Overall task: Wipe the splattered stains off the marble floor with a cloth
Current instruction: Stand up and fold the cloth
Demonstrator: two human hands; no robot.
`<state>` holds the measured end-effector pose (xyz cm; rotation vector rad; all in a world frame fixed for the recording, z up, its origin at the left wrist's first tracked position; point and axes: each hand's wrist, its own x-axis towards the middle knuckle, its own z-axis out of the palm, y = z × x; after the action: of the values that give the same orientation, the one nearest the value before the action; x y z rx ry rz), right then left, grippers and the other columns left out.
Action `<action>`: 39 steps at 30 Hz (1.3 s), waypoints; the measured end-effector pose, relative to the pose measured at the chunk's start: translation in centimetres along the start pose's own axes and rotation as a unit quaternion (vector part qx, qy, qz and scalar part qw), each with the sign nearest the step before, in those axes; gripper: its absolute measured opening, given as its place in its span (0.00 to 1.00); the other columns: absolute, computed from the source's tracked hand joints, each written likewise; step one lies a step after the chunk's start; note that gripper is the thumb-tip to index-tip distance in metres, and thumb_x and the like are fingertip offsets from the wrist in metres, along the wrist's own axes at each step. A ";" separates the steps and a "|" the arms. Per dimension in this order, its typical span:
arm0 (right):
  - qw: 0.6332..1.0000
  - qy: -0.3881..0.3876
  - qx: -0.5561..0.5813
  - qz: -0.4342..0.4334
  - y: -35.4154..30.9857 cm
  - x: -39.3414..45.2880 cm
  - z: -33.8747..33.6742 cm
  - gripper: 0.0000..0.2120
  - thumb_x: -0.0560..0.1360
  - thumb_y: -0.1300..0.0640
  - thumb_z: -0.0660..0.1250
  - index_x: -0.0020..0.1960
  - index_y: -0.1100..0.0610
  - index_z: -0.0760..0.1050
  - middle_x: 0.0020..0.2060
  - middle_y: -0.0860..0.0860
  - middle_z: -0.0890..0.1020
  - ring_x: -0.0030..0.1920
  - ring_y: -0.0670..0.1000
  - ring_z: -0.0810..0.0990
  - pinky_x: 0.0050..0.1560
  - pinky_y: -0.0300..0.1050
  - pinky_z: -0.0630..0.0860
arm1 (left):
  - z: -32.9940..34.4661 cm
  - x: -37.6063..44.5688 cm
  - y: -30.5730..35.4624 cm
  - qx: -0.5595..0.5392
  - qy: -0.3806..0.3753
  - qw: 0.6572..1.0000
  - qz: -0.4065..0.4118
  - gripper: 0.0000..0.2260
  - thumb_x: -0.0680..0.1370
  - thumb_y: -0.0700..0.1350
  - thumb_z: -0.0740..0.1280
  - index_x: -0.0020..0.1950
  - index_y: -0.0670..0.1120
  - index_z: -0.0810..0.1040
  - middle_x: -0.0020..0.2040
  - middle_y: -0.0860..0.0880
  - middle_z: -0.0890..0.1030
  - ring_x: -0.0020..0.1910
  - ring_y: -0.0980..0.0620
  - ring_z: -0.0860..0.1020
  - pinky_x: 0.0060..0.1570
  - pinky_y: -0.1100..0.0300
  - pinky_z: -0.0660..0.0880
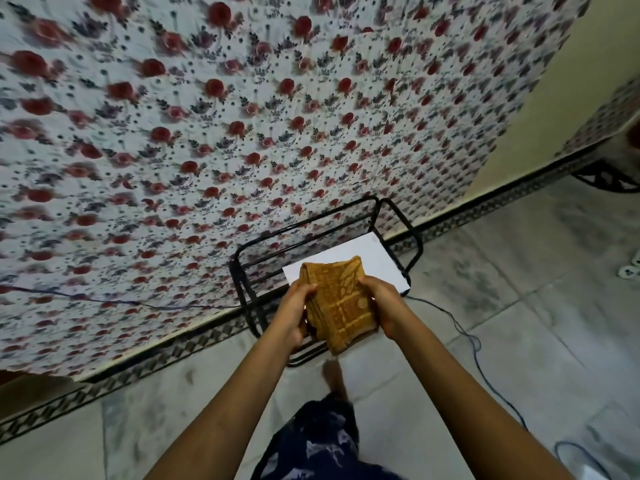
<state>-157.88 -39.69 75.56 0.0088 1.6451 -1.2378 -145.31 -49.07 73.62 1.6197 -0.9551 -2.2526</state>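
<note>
A red-rose floral sheet (242,133) hung beside a cream wall (554,116). A black wire rack (311,233) stood on the grey marble floor (519,306).

We hold both arms extended forward, left hand (294,315) and right hand (382,306) curled closed, facing each other.

**Beside the curtain**

A floral curtain (242,133) with red roses fills the upper left. A black wire rack (311,233) stands against it, and a white sheet (374,258) lies on the rack. A thin cable (485,372) trails to the right. A patterned border (104,379) runs along the wall's foot.
</note>
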 end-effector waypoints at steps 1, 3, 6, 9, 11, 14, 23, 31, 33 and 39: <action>1.000 -0.003 -0.010 0.004 -0.8 1.6 -0.1 0.08 0.79 0.54 0.59 0.45 0.53 0.76 0.43 0.54 0.80 0.43 0.53 0.78 0.40 0.45 0.74 | 0.4 1.5 0.4 -0.003 0.001 1.000 -0.002 0.12 0.79 0.45 0.62 0.61 0.50 0.74 0.57 0.42 0.80 0.55 0.43 0.78 0.50 0.49 0.76; 0.999 -0.002 -0.037 0.024 -2.3 5.1 -0.2 0.09 0.79 0.53 0.59 0.50 0.54 0.76 0.47 0.55 0.80 0.47 0.55 0.77 0.45 0.48 0.74 | 1.2 4.2 1.6 -0.006 0.002 1.000 -0.010 0.11 0.79 0.45 0.61 0.62 0.50 0.73 0.57 0.43 0.79 0.56 0.43 0.77 0.51 0.50 0.76; 0.996 0.008 -0.068 0.061 -4.3 9.1 0.2 0.10 0.79 0.53 0.59 0.56 0.55 0.74 0.53 0.56 0.78 0.52 0.57 0.75 0.49 0.49 0.71 | 2.4 7.6 3.4 -0.004 0.014 1.000 -0.017 0.09 0.80 0.45 0.60 0.59 0.52 0.73 0.57 0.44 0.79 0.56 0.43 0.77 0.49 0.50 0.77; 0.993 -0.006 -0.090 0.075 -5.3 13.3 0.4 0.07 0.79 0.55 0.58 0.52 0.55 0.74 0.50 0.54 0.77 0.47 0.53 0.75 0.48 0.46 0.71 | 3.3 11.4 4.2 0.002 0.037 0.999 -0.023 0.08 0.80 0.45 0.59 0.57 0.55 0.73 0.58 0.45 0.77 0.57 0.44 0.75 0.53 0.48 0.75; 0.992 -0.009 -0.090 0.092 -5.3 16.6 0.4 0.07 0.79 0.56 0.58 0.49 0.54 0.74 0.47 0.53 0.77 0.42 0.50 0.75 0.40 0.44 0.71 | 3.9 14.1 4.2 -0.010 0.058 0.997 -0.042 0.07 0.80 0.45 0.60 0.56 0.55 0.72 0.55 0.47 0.77 0.53 0.46 0.75 0.47 0.53 0.73; 0.988 -0.004 -0.087 0.128 -4.5 22.3 0.3 0.07 0.79 0.55 0.59 0.51 0.55 0.75 0.49 0.54 0.79 0.42 0.49 0.76 0.37 0.42 0.71 | 4.3 19.5 3.3 -0.016 0.082 0.994 -0.065 0.06 0.80 0.46 0.59 0.56 0.54 0.73 0.55 0.47 0.76 0.52 0.46 0.75 0.45 0.54 0.72; 0.982 -0.041 -0.101 0.153 0.7 37.8 -0.7 0.11 0.80 0.55 0.58 0.57 0.58 0.76 0.51 0.56 0.80 0.44 0.52 0.78 0.38 0.41 0.75 | 4.8 34.1 -0.9 -0.080 0.169 0.976 -0.110 0.12 0.80 0.46 0.60 0.62 0.48 0.74 0.60 0.41 0.77 0.41 0.50 0.73 0.33 0.61 0.68; 0.984 -0.038 -0.122 0.123 3.5 45.0 -1.9 0.09 0.78 0.62 0.61 0.55 0.55 0.77 0.42 0.49 0.81 0.41 0.48 0.80 0.32 0.37 0.76 | 4.8 40.3 -4.4 -0.115 0.182 0.973 -0.087 0.08 0.79 0.43 0.59 0.54 0.52 0.75 0.50 0.48 0.78 0.50 0.45 0.75 0.43 0.56 0.72; 0.983 -0.038 -0.144 0.112 3.8 45.4 -2.1 0.08 0.77 0.62 0.61 0.52 0.56 0.78 0.43 0.50 0.81 0.43 0.51 0.80 0.38 0.41 0.76 | 5.0 40.4 -4.9 -0.106 0.188 0.973 -0.077 0.08 0.79 0.43 0.59 0.56 0.51 0.75 0.49 0.48 0.78 0.49 0.46 0.75 0.43 0.56 0.72; 0.970 -0.045 -0.213 0.110 2.7 43.6 -3.5 0.16 0.78 0.59 0.60 0.65 0.58 0.72 0.61 0.54 0.77 0.61 0.56 0.74 0.58 0.48 0.71 | 5.9 37.9 -4.6 0.014 0.231 0.971 -0.060 0.16 0.79 0.38 0.59 0.67 0.47 0.70 0.48 0.45 0.78 0.38 0.53 0.74 0.31 0.64 0.73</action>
<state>-179.34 -58.89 42.51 -0.1252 1.7481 -0.6926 -163.99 -62.74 42.63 2.1319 -0.7817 -1.7994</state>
